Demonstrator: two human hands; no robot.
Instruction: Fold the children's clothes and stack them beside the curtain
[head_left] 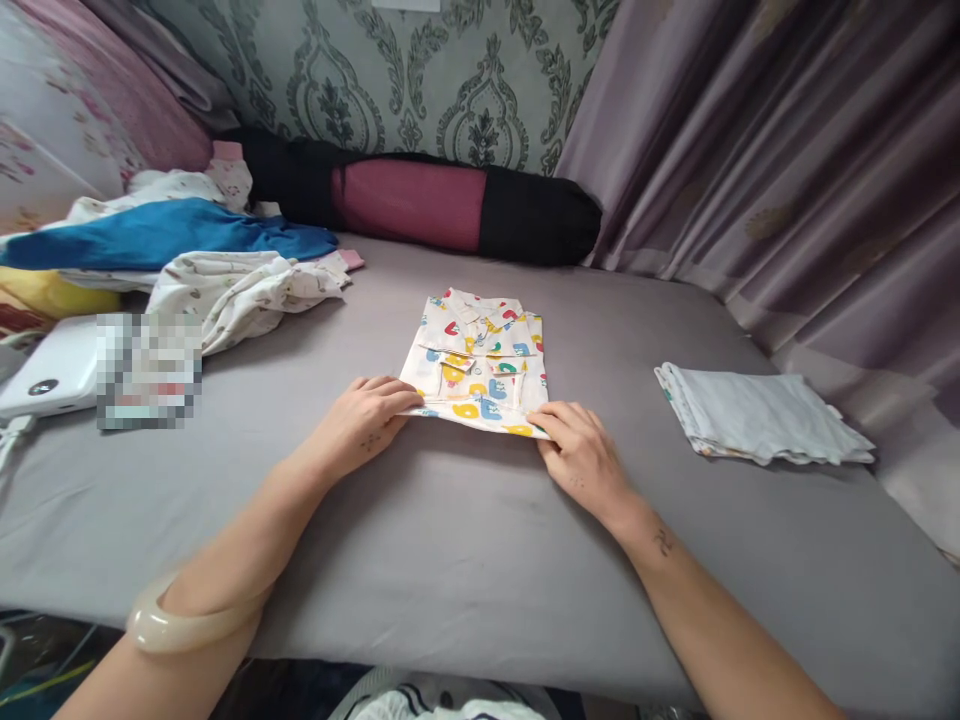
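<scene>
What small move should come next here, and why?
Probably folding the near edge of the patterned shirt toward its collar: the left hand and right hand hold that edge near its two corners, and the collar lies at the far end.

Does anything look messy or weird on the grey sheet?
Yes, the clothes heap on the left looks messy: it's crumpled and jumbled, unlike the folded patterned shirt and folded pale cloth. A blocky blur also hides something beside the white device. I see nothing spilled or torn.
</scene>
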